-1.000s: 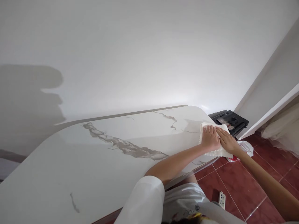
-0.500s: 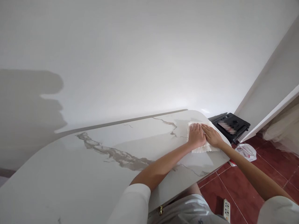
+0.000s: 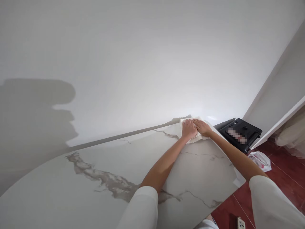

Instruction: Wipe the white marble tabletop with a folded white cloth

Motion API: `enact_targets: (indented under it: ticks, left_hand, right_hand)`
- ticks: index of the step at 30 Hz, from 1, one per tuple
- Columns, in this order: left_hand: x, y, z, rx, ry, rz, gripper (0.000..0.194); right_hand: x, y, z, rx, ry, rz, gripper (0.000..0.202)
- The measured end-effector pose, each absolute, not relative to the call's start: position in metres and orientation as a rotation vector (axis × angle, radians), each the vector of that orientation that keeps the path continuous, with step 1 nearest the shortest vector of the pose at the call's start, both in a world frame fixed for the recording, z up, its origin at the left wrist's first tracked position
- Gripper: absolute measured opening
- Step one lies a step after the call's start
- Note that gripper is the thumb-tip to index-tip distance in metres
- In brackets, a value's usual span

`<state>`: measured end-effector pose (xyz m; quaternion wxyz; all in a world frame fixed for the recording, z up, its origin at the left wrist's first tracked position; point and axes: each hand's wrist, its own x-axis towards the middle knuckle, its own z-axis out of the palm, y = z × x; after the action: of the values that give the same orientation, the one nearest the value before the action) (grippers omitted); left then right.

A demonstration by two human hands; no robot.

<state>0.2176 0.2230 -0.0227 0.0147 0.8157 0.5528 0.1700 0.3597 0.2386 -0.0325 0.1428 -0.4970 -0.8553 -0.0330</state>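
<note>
A cream-white cloth [image 3: 197, 138] with a scalloped edge lies spread on the far right part of a white marble-patterned tabletop [image 3: 100, 159], close to the wall. On top of it rests my left hand [image 3: 189, 128], palm down, its fingers stretched forward and slightly bent. My right hand [image 3: 202, 128] lies flat on the cloth too, fingers pointing left and touching my left hand. Both hands press the cloth against the table; part of it is hidden beneath them.
A white wall [image 3: 152, 63] runs along the table's far edge. Right of the table stands a black case-like object [image 3: 246, 130], with a white plastic bag [image 3: 260, 160] on the red tiled floor [image 3: 286, 181]. A power strip [image 3: 240, 223] lies near the bottom edge.
Both hands have slid the cloth away from me and leftward, toward the table's far edge by the wall. My arms are stretched farther out, and the view has shifted.
</note>
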Motion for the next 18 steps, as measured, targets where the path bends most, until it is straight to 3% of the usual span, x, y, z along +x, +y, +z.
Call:
enact_targets:
  ticks: [8, 18]
  left_hand:
    - [0.190, 0.240, -0.020, 2.486, 1.896, 0.554, 0.050]
    - [0.173, 0.200, -0.021, 2.479, 1.995, 0.502, 0.053]
  right_hand:
    - [0.323, 0.273, -0.027, -1.397, -2.501, -0.056, 0.052]
    - [0.308, 0.244, -0.031, -1.230, -2.549, -0.001, 0.053]
